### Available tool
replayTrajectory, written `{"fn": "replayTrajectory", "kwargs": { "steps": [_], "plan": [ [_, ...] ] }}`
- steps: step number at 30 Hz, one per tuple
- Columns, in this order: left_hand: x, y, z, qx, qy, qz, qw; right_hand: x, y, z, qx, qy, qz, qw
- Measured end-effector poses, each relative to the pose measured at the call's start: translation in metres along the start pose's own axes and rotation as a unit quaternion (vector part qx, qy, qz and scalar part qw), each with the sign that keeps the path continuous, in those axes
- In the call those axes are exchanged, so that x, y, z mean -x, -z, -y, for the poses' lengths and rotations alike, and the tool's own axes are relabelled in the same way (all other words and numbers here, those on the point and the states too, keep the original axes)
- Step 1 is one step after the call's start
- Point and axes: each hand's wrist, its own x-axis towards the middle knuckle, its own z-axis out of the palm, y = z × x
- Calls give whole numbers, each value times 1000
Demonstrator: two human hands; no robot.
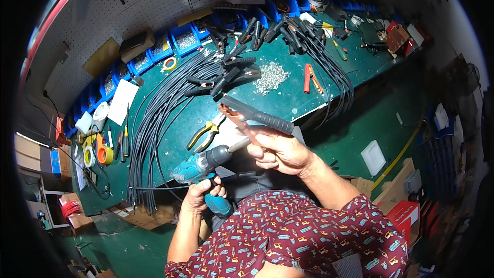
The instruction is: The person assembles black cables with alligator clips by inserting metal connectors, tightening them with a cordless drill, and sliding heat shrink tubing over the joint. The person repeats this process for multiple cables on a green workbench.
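Observation:
My left hand [198, 194] grips a teal cordless drill [189, 170] by its handle, near the bench's front edge. The drill's bit points right, toward my right hand [282, 152]. Between the fingers of that hand is a battery clamp [265, 117] with a black ribbed handle and copper-coloured jaws. The bit's tip comes close to the clamp; whether they touch I cannot tell. Yellow-and-black pliers [206, 135] lie behind the drill. Farther back is a pile of small silvery fasteners [271, 77], beside several black-handled clamps [226, 77].
Black cables [154, 108] cover the left of the green workbench [283, 102]. More cables [337, 85] hang over its front edge at right. A red-handled clamp [307, 79] lies nearby. Blue bins [185, 40] line the back. Tape rolls [104, 153] and screwdrivers [125, 141] sit at left.

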Motion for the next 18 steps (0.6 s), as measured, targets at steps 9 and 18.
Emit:
{"fn": "replayTrajectory", "kwargs": {
  "steps": [9, 18],
  "plan": [
    [-8, 22, 12, 65, 17, 105, 992, 3, 0, -7, 18, 6, 12, 1000],
    [-10, 12, 7, 50, -9, 65, 997, 0, 1, -14, 44, 34, -45, 997]
  ]
}}
